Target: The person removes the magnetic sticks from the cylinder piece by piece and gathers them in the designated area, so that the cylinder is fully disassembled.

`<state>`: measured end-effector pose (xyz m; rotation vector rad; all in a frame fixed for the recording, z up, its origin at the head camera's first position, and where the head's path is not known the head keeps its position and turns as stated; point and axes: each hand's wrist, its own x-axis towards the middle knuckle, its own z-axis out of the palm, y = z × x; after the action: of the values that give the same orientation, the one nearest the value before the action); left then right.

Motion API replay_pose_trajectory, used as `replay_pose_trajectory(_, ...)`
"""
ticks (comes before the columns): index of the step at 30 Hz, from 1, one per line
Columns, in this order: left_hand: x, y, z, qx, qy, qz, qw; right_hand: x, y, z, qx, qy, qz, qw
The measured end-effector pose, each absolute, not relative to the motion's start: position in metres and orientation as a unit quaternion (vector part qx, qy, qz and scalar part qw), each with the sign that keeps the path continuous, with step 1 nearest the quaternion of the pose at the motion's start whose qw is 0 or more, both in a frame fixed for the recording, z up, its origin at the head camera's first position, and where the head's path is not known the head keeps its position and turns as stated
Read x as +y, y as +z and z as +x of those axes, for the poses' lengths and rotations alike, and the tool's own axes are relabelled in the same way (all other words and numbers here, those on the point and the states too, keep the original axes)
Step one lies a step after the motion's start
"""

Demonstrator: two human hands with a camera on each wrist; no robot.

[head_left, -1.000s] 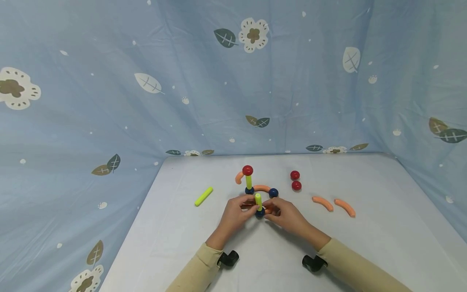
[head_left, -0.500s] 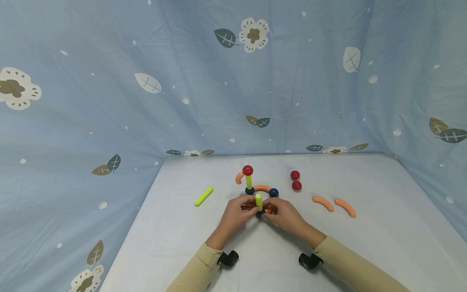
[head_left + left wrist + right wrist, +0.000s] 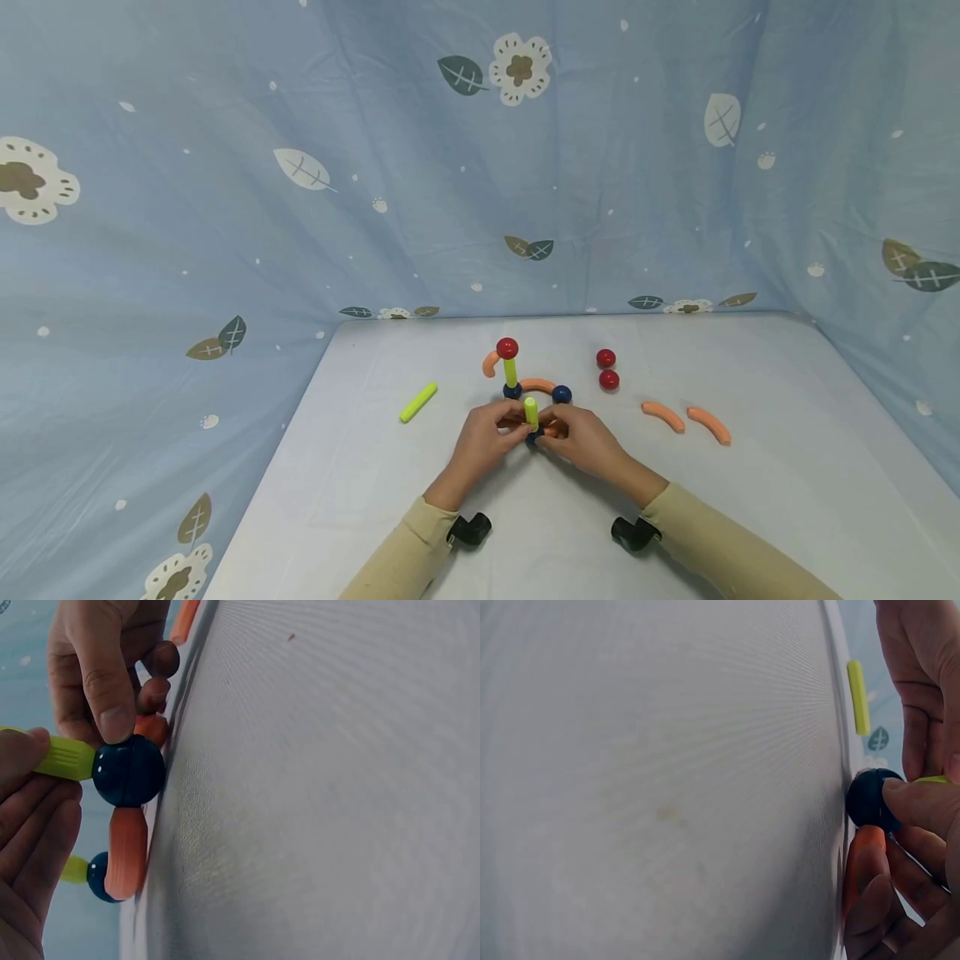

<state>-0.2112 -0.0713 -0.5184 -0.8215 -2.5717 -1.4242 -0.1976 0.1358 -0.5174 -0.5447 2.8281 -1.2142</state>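
Note:
My left hand (image 3: pixel 483 439) pinches an upright yellow-green stick (image 3: pixel 66 759) between thumb and fingers. The stick's lower end meets a navy ball (image 3: pixel 129 771) near the white tabletop. My right hand (image 3: pixel 588 439) grips that ball, its thumb lying on the ball and its other fingers curled beside an orange curved rod (image 3: pixel 866 844). Another orange curved rod (image 3: pixel 127 847) joins the same ball and runs to a second navy ball (image 3: pixel 97 876). Behind the hands, a red ball (image 3: pixel 507 348) tops a standing yellow-green stick (image 3: pixel 511 372) on a navy ball (image 3: pixel 512 391).
An orange arc (image 3: pixel 537 385) links to a navy ball (image 3: pixel 562 394) at the back. Loose pieces lie around: two red balls (image 3: pixel 609 380), two orange curved rods (image 3: pixel 663 416) at right, a yellow-green stick (image 3: pixel 418 402) at left, and an orange rod (image 3: pixel 491 364) behind.
My right hand and forearm have shifted slightly left, the thumb moving closer in on the navy ball. My left hand keeps its hold on the stick almost unmoved.

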Motion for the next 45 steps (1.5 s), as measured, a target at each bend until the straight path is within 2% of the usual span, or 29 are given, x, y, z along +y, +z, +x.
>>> replay_pose_trajectory(10, -0.07, -0.513, -0.209, -0.847, -0.44, -0.291, 0.069, 0.137, -0.517, -0.198, 0.903, -0.392, -0.179, 0.008)
replay_pose_trajectory(20, -0.081, -0.505, -0.208, -0.85, -0.445, -0.27, 0.08, 0.134, -0.517, -0.197, 0.911, -0.38, -0.16, 0.017)
replay_pose_trajectory(32, -0.122, -0.511, -0.202, -0.864, -0.451, -0.213, 0.064, 0.134, -0.517, -0.196, 0.911, -0.387, -0.143, 0.028)
replay_pose_trajectory(45, -0.175, -0.51, -0.204, -0.891, -0.413, -0.138, 0.129, 0.133, -0.516, -0.196, 0.912, -0.384, -0.14, 0.03)
